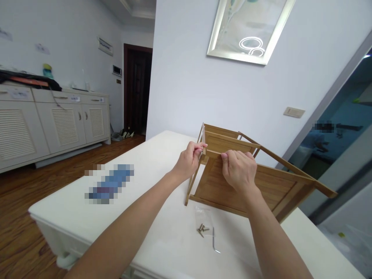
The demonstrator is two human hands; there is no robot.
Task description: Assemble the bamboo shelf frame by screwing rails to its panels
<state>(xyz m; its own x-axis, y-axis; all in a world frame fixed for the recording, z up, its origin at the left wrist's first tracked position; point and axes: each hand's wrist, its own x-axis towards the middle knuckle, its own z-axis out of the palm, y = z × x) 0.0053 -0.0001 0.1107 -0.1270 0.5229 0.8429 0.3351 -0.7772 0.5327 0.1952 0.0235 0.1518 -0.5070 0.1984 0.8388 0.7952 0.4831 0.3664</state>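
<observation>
A brown wooden frame with panels, like a small shelf unit, lies on its side on the white table. My left hand is pinched closed against its left upright, and whatever sits between thumb and fingers is too small to name. Over the top edge of a middle panel, my right hand is closed with the thumb on the near side. In front of the frame, several screws lie on a clear plastic bag. Beside them is an L-shaped hex key.
A blurred blue object lies on the table's left side. White louvred cabinets stand along the left wall, near a dark door. Behind the table rises a wall with a framed picture. A doorway opens at the right.
</observation>
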